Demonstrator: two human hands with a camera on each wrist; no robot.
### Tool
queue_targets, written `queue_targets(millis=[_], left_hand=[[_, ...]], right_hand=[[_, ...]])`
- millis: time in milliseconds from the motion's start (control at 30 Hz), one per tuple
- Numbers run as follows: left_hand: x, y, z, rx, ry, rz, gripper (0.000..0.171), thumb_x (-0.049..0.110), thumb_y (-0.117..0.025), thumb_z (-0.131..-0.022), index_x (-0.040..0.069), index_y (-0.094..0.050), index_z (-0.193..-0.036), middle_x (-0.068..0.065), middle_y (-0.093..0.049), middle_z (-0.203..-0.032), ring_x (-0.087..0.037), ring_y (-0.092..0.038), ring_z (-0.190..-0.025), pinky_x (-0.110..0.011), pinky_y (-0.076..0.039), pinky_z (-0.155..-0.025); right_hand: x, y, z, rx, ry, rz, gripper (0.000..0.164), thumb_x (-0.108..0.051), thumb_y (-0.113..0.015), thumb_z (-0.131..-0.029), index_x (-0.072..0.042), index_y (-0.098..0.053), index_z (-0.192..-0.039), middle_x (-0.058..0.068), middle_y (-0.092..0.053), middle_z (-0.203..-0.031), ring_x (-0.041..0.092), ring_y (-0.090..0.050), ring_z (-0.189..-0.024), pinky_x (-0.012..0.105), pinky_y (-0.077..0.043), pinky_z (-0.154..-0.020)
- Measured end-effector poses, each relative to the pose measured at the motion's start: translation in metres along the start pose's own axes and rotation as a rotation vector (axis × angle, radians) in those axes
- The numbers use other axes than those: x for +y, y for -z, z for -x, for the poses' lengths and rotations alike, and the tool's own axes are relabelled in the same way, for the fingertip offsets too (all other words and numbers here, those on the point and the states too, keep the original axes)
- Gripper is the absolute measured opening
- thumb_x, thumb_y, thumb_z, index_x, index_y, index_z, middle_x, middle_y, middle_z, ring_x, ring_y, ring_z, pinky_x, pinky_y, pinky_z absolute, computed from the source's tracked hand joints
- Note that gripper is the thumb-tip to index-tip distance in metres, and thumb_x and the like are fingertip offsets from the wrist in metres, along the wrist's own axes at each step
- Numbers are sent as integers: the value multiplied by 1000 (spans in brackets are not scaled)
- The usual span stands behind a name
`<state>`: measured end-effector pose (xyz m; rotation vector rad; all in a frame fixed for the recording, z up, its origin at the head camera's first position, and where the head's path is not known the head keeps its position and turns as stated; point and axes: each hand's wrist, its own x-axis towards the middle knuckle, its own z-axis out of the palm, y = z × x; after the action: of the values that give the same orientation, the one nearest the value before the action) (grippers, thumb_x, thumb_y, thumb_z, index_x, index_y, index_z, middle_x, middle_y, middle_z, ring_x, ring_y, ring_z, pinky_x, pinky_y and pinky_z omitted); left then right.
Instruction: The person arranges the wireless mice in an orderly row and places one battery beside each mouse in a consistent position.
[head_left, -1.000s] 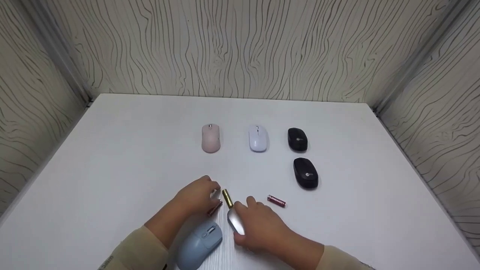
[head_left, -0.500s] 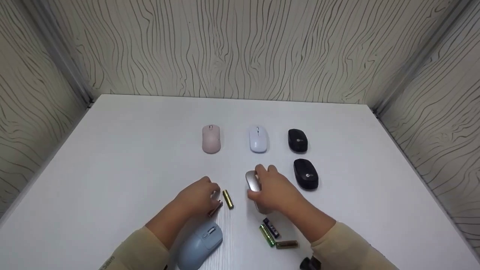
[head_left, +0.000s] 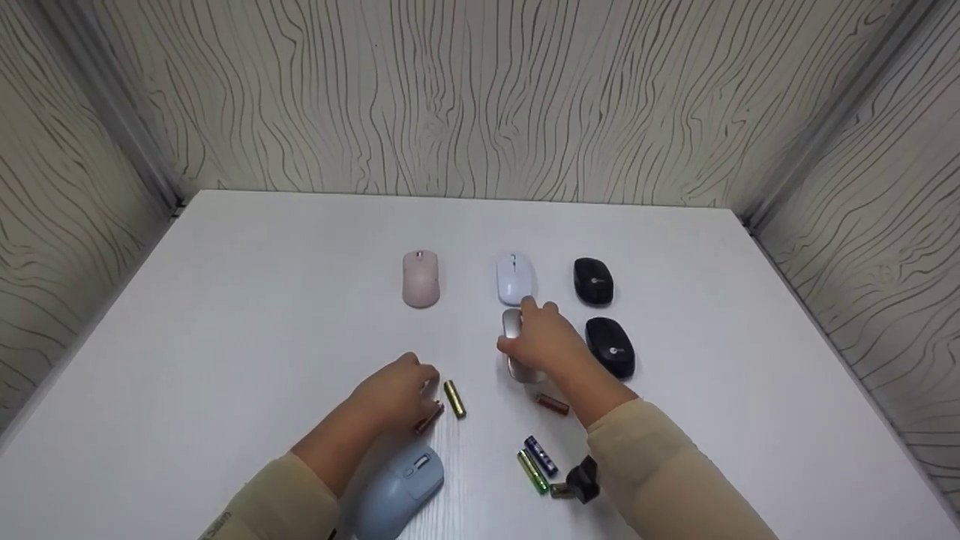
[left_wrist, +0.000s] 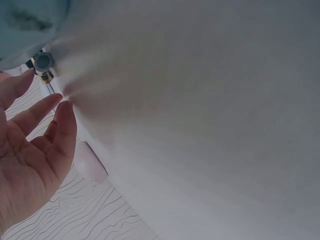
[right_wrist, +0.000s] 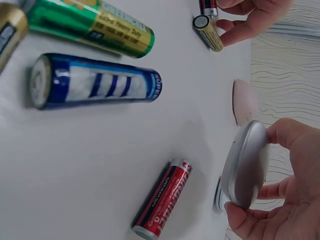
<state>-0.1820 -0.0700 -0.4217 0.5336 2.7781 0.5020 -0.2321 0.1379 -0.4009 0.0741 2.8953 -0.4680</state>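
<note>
My right hand [head_left: 546,339] grips a silver computer mouse [head_left: 513,322] by its sides, thumb on one side and fingers on the other. In the right wrist view the silver mouse [right_wrist: 246,165] is tilted, held over the table. The front end of it comes close to a white mouse [head_left: 515,279] in the head view. My left hand [head_left: 396,391] rests low over the table, its fingers loosely bent. Beside its thumb lies a red battery [head_left: 428,419], partly hidden, and a gold battery [head_left: 454,399] lies just to the right of the fingertips.
A pink mouse [head_left: 421,279] and two black mice, one behind [head_left: 593,282] and one nearer [head_left: 611,347], stand beyond. A blue mouse [head_left: 400,491] is near the left forearm. Red [head_left: 553,404], blue [head_left: 541,456] and green [head_left: 532,472] batteries lie before the right arm.
My right hand has carried the silver mouse away from the gold battery, forward and rightward towards the white mouse. Batteries under the right arm have come into view. The left hand stays put.
</note>
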Motion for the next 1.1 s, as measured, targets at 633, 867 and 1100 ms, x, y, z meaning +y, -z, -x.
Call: queue_targets(millis=[633,867,1100], left_hand=[[0,-4,-3,-20,38,-28,33,24,-62,-77,10,-58,-107,-5,-47,-90,-15,-47,-70,-31,-46,-68],[2,-3,-1,-24,54,-27,37,25,-62,-77,12,-56,-111,-5,-48,-93,-16,-48,-73,-34,-46,-74],[0,-2,1,-3,-7,-63,18,22,-61,-77,10,-59,-90,-3,-45,-83,-14,-44,-64,-28,-43,-60]], right_hand=[[1,-19,-12,-4,-43,66,77,-42,-61,-73,-3,-30,-131,24,-39,-114,32,-51,-91,43,-45,-74],[1,-22,-13,10,-38,67,77,-43,-63,-72,-4,-32,-130,23,-41,-111,32,-52,-88,43,-46,-71],[-1,-22,-13,29,-27,98,77,-47,-62,-71,-3,-35,-128,24,-42,-110,33,-52,-88,43,-46,-69]])
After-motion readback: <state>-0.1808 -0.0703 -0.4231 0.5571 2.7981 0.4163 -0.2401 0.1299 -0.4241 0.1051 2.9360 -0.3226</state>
